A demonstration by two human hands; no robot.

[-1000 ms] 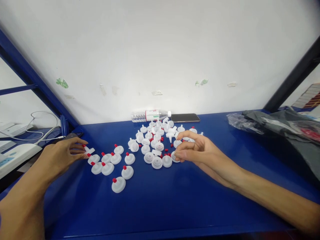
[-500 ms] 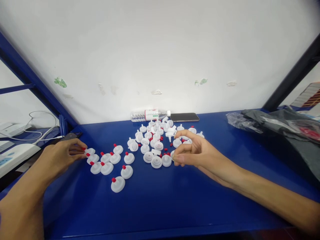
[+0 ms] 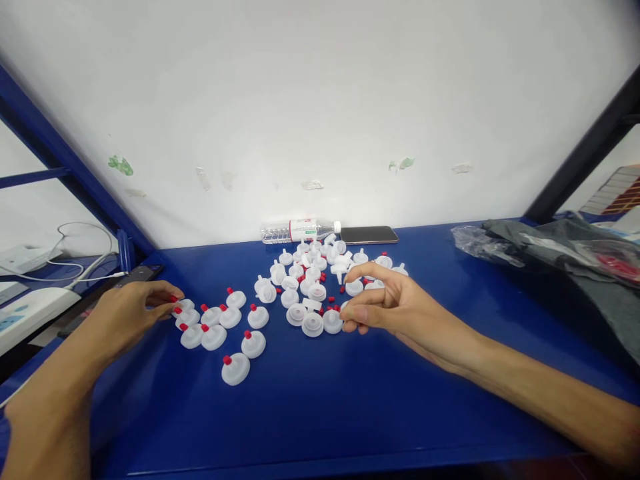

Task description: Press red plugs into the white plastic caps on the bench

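Note:
My left hand point(image 3: 143, 310) is at the far left of a group of white round spouted pieces with red tips. Its thumb and forefinger close on the red tip of the leftmost white spouted piece point(image 3: 187, 305), which sits against another red-tipped piece point(image 3: 187, 320). My right hand point(image 3: 373, 300) hovers at the right of the pile, with forefinger and thumb curved apart and nothing seen between them. Its fingertips are close to a white spouted piece point(image 3: 333, 322) without a red tip; the lower fingers are partly hidden. Several loose red caps point(image 3: 331, 300) lie among the pile.
A clear bottle point(image 3: 303, 231) lies along the wall beside a dark phone point(image 3: 370, 235). At the right are a plastic bag point(image 3: 485, 243) and grey cloth-like wrapping point(image 3: 555, 257). A white power strip point(image 3: 35, 313) with cables and a dark device point(image 3: 145, 272) stand at the left.
My left hand has moved slightly right and its fingers have closed on the leftmost red tip; that piece has shifted a little right. My right hand has moved slightly left.

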